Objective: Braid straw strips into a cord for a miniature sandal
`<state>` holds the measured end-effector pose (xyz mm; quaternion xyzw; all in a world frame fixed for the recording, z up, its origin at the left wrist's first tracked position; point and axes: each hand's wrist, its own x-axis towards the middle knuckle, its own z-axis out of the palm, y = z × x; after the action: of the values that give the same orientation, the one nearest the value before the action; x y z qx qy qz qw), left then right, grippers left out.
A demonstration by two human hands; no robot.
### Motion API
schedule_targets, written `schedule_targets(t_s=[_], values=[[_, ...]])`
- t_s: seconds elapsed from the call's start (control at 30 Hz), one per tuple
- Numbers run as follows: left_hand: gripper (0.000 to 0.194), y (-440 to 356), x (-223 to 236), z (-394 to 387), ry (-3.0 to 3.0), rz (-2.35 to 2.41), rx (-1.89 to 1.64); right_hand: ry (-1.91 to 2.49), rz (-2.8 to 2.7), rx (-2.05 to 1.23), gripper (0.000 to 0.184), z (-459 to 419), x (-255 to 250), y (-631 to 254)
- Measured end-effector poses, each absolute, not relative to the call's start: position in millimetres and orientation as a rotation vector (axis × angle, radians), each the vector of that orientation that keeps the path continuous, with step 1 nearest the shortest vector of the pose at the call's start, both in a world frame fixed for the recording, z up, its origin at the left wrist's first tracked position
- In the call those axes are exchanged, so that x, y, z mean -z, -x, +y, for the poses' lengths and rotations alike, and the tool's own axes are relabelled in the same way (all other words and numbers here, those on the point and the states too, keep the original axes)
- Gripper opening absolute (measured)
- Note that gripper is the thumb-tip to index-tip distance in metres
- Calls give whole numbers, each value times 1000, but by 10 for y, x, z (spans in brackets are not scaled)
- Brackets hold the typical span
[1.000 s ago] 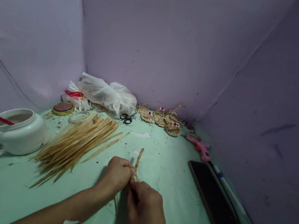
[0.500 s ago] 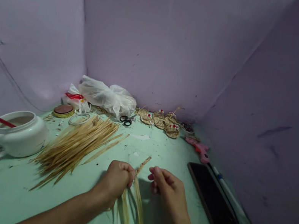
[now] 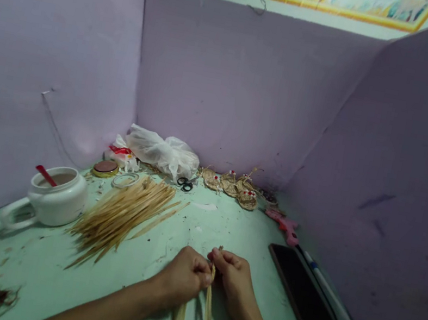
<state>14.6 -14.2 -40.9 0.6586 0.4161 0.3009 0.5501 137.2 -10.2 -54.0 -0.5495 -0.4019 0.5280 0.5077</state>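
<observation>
My left hand [image 3: 186,275] is closed around a short braid of pale dried plant strips [image 3: 208,316]. The strips' loose ends hang down between my forearms toward the near edge of the view. At the braid's upper end, my right hand [image 3: 235,279] pinches with thumb and fingers; only a small tip shows above them. Most of the braided part is hidden by my fingers. To the left, a fanned bundle of similar dried strips [image 3: 127,216] lies on the green table [image 3: 154,312].
A white mug [image 3: 59,204] with a red-handled utensil stands left. Behind are a round tin [image 3: 105,168], a plastic bag [image 3: 165,152], scissors [image 3: 185,184] and woven ornaments [image 3: 230,184]. On the right lie a pink glue gun [image 3: 285,226] and a phone [image 3: 306,292]. Purple panels enclose the table.
My right hand has moved in from beside the braid and now pinches its upper end. My left hand keeps its grip. The view has tilted up, showing a picture above the panel.
</observation>
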Motion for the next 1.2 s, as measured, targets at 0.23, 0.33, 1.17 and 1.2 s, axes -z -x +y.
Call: schedule_targets(t_s=[0.23, 0.33, 1.17, 1.2], values=[[14, -120, 371, -176, -1599, 897, -692, 1338, -1001, -1194, 28, -106, 545, -1320], [17, -110, 340, -203, -1604, 876, -681, 1323, -1029, -1178, 29, -125, 504, -1306], [18, -53, 393, 32, -1528, 1207, -611, 1425, -1119, -1622, 21, -202, 355, -1373], [17, -52, 387, 34, -1536, 1207, -598, 1444, -1124, -1601, 20, -201, 365, -1373]])
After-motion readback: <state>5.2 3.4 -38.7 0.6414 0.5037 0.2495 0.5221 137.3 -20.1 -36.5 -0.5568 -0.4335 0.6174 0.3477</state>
